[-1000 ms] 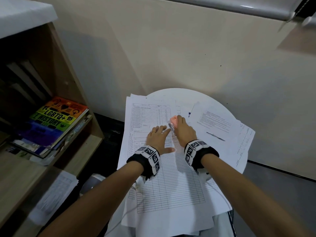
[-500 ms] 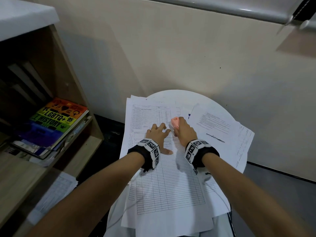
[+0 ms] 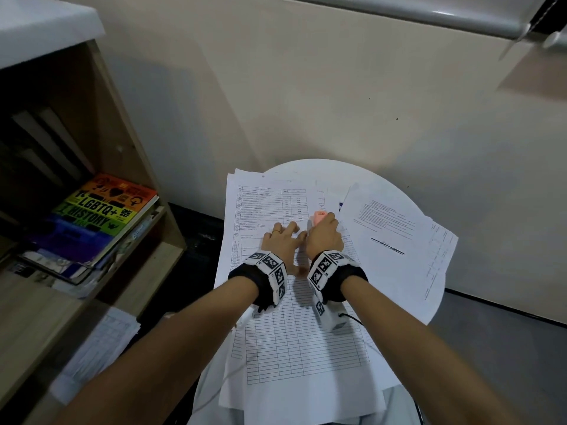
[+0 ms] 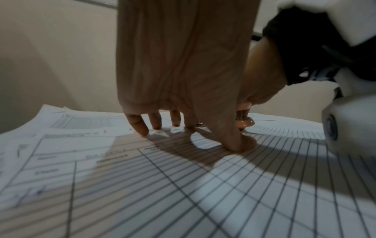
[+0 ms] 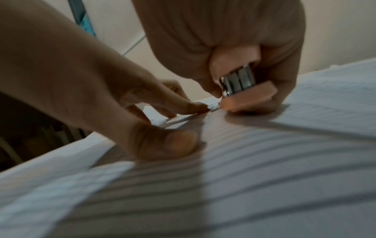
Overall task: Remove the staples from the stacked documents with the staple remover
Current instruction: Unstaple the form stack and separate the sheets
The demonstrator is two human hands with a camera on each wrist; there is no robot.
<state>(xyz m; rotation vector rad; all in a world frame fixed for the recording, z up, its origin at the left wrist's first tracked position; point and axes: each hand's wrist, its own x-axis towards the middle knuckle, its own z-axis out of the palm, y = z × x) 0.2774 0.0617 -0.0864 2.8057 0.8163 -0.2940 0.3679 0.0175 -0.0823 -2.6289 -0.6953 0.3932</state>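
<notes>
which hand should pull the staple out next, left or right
Right. The right hand already grips the staple remover, its tip at the paper beside the left fingertips. The left hand presses the documents flat.

Legible text: "LGBTQ+ HISTORY" in black caps on rainbow-striped cover of book (image 3: 101, 210), top of a pile on shelf (image 3: 129, 262) at left; smaller print on that cover too small to read. Wristbands (image 3: 271, 271) carry black-and-white square marker codes, no letters. Form (image 3: 294, 342), topmost of the papers: ruled table w/ header and field labels, all too blurred to read in head or left wrist views. Sheet (image 3: 386, 222) at right: printed paragraphs and a dark pen stroke, illegible. Small red label on pink tool (image 3: 320, 216): unreadable.
</notes>
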